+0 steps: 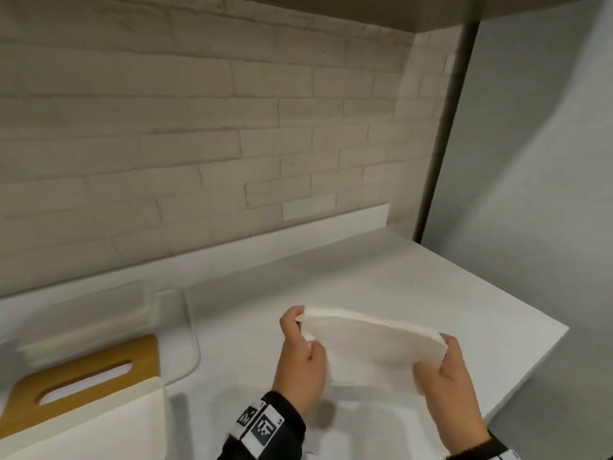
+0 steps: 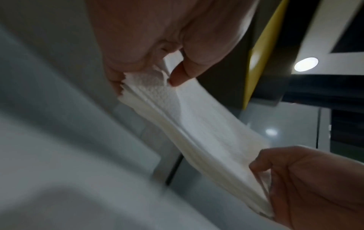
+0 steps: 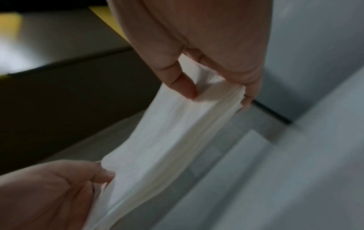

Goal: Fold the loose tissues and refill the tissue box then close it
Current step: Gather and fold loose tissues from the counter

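Note:
A stack of folded white tissues (image 1: 371,350) hangs in the air over the white counter (image 1: 414,280), held by its two short ends. My left hand (image 1: 303,330) pinches the left end between thumb and fingers, and my right hand (image 1: 438,356) pinches the right end. The left wrist view shows my left hand (image 2: 145,80) gripping the layered tissues (image 2: 206,137), with my right hand (image 2: 263,179) at the far end. In the right wrist view my right hand (image 3: 216,93) holds the tissues (image 3: 157,147), which sag between both grips. A white box (image 1: 99,426) with a slotted wooden lid (image 1: 83,376) stands at the lower left.
A clear plastic container (image 1: 159,313) sits behind the wooden lid at the left. A brick-patterned wall (image 1: 199,144) backs the counter. The counter's edge (image 1: 527,370) drops off at the right beside a grey wall. A blurred white recessed shape (image 1: 365,416) lies below the tissues.

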A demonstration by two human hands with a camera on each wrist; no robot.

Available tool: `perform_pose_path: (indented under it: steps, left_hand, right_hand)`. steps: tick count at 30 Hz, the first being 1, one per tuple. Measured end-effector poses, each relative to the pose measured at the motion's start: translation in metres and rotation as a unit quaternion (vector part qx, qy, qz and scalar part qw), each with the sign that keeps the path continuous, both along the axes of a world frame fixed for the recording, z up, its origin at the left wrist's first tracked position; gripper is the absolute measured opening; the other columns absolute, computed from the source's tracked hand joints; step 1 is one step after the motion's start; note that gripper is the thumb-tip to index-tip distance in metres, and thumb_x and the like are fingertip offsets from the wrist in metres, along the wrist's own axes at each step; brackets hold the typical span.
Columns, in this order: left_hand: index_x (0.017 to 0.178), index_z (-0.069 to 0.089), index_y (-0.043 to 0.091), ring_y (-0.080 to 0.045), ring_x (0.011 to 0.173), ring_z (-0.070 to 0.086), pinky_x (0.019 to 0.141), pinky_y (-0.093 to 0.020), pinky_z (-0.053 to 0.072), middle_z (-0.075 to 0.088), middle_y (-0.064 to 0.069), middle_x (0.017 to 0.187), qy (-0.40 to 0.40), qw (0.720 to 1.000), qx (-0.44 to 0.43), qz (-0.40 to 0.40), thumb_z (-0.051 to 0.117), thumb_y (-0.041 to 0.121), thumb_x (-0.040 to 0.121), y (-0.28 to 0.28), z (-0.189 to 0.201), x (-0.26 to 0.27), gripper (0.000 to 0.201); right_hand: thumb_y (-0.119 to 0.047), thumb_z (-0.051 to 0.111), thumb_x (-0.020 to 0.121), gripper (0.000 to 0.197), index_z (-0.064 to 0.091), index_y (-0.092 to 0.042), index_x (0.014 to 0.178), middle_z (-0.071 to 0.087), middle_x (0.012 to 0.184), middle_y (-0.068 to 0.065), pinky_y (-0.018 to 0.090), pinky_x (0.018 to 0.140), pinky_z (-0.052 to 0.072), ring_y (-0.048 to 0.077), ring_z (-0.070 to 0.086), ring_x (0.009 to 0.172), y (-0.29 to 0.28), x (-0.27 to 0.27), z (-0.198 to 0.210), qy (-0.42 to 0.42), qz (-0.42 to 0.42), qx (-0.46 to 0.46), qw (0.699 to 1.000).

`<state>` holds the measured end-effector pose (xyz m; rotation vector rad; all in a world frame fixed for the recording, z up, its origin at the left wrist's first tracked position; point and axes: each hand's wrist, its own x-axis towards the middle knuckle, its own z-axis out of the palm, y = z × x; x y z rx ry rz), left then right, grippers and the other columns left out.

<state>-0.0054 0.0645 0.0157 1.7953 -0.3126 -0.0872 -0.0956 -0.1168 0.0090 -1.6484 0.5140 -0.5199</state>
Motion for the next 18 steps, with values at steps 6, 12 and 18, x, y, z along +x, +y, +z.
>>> perform_pose_path:
  steps: [6,12,18]
  left_hand:
    - [0.098,0.034,0.046,0.008,0.077,0.063,0.063,-0.008,0.049,0.062,0.01,0.09,-0.204,0.961,0.027,0.185,0.06,0.005,0.091,0.159,0.077,-0.024,0.049]
    - [0.073,0.048,0.027,-0.01,0.072,0.053,0.058,-0.012,0.036,0.058,0.003,0.072,-0.179,0.906,0.25,0.293,0.064,0.007,0.087,0.304,0.053,-0.044,0.029]
    - [0.069,0.048,0.041,-0.002,0.07,0.054,0.08,-0.03,0.045,0.062,0.014,0.073,-0.063,0.878,0.409,0.242,0.06,0.015,0.09,0.348,-0.021,-0.047,0.036]
  right_hand:
    - [0.011,0.052,0.085,0.075,0.027,-0.048,0.124,0.068,0.1,-0.001,0.032,0.076,0.056,0.012,0.068,0.09,0.119,0.039,0.065,-0.106,0.184,-0.031,0.977]
    - [0.003,0.053,0.087,0.056,0.035,-0.047,0.104,0.038,0.125,-0.016,0.01,0.076,0.047,0.001,0.057,0.093,0.255,0.068,0.044,-0.111,0.311,-0.219,0.918]
    - [0.006,0.046,0.086,0.041,0.054,-0.025,0.112,0.013,0.151,-0.003,0.0,0.061,0.03,0.005,0.053,0.071,0.302,0.072,-0.001,0.027,0.382,-0.402,0.832]
